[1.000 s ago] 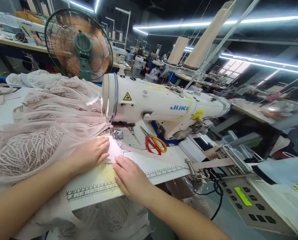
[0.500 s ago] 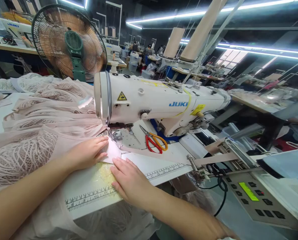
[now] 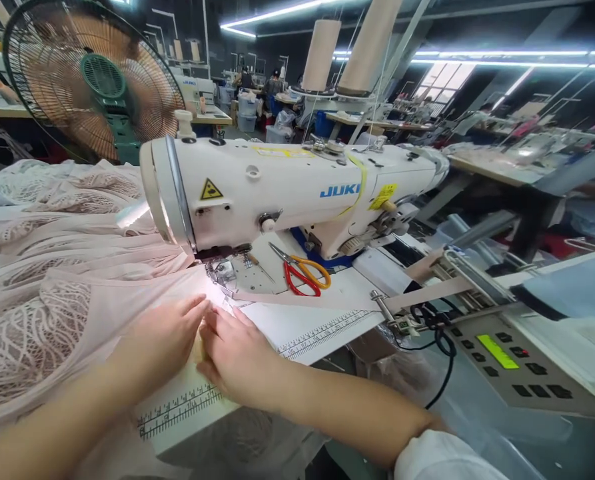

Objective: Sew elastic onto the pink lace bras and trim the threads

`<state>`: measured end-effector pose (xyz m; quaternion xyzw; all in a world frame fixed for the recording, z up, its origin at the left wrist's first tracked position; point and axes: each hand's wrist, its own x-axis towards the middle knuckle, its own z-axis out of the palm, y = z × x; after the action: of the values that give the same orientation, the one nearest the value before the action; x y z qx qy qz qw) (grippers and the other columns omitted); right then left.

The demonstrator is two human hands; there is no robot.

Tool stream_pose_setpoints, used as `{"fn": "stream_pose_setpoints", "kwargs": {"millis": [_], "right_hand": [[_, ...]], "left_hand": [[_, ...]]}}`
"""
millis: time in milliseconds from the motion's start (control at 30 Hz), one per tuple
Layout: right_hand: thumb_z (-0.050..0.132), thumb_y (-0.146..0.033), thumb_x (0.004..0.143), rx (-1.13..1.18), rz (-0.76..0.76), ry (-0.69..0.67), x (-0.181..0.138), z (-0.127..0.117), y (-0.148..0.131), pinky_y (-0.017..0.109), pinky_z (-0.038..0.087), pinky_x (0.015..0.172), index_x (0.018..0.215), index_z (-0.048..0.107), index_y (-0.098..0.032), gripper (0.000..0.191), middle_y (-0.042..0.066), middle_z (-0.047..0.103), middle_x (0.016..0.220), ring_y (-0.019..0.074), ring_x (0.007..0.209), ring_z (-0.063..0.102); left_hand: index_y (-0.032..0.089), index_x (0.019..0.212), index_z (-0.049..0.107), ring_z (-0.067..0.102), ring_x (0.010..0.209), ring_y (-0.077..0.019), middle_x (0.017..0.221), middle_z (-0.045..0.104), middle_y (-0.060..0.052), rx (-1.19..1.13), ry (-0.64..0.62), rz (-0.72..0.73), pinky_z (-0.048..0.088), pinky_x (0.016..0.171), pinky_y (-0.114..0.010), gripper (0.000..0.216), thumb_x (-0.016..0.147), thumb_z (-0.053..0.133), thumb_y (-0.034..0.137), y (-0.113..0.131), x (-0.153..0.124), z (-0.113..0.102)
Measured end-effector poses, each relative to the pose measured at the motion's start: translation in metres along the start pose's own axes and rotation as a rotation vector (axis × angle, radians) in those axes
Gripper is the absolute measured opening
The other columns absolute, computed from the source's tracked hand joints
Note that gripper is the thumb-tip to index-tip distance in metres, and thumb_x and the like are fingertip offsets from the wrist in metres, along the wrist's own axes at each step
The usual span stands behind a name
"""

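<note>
A white sewing machine [image 3: 277, 183] stands across the table, its needle area lit at the left end. Under the lit presser foot lies the edge of a pale pink lace garment [image 3: 132, 277], which spreads left over the table. My left hand [image 3: 164, 330] is closed on the garment's edge just in front of the foot, fingers pressed together. Against its fingertips, my right hand [image 3: 242, 357] pinches the same edge with bent fingers. The fingertips partly hide the cloth between them. A pale elastic band [image 3: 302, 301] runs from the foot rightward along the table.
Scissors [image 3: 304, 270] with red and orange handles lie on the machine bed. To the right are a band feeder [image 3: 457, 283] and a control box [image 3: 520, 367]. A large fan [image 3: 104, 77] stands behind at left. Printed ruler marks [image 3: 177, 410] line the table's front edge.
My right hand has moved left against my left hand, and both now gather the garment's edge. Fingers that lay flatter are now bent. The view has swung slightly to the right.
</note>
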<state>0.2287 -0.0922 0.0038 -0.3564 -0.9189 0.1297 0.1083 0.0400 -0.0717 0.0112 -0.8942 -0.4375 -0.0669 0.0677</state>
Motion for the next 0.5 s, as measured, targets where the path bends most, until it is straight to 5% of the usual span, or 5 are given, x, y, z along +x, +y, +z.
{"fn": "stream_pose_setpoints", "kwargs": {"millis": [133, 300, 500], "right_hand": [[0.056, -0.036, 0.094, 0.016, 0.020, 0.023, 0.000, 0.004, -0.001, 0.054, 0.031, 0.117, 0.128, 0.056, -0.003, 0.048, 0.023, 0.051, 0.143, 0.0322, 0.140, 0.040], [0.057, -0.034, 0.093, 0.017, -0.030, 0.106, 0.002, 0.009, 0.001, 0.054, 0.034, 0.115, 0.123, 0.058, -0.003, 0.043, 0.022, 0.055, 0.138, 0.0308, 0.137, 0.043], [0.058, -0.035, 0.092, -0.017, -0.072, 0.127, 0.012, 0.006, 0.009, 0.052, 0.037, 0.114, 0.124, 0.057, -0.002, 0.046, 0.022, 0.056, 0.137, 0.0310, 0.136, 0.045]], "left_hand": [[0.012, 0.126, 0.063, 0.068, 0.091, -0.0248, 0.127, 0.068, -0.010, 0.010, 0.033, 0.039, 0.059, 0.078, -0.038, 0.050, 0.082, 0.040, 0.007, 0.004, -0.017, 0.009], [0.013, 0.128, 0.062, 0.061, 0.110, -0.0260, 0.129, 0.067, -0.008, -0.035, 0.097, 0.093, 0.054, 0.093, -0.038, 0.046, 0.089, 0.039, 0.014, -0.012, -0.017, 0.012], [0.013, 0.129, 0.063, 0.062, 0.112, -0.0271, 0.130, 0.066, -0.008, -0.011, 0.017, 0.079, 0.053, 0.096, -0.040, 0.049, 0.088, 0.037, 0.016, -0.026, -0.011, 0.011]]}}
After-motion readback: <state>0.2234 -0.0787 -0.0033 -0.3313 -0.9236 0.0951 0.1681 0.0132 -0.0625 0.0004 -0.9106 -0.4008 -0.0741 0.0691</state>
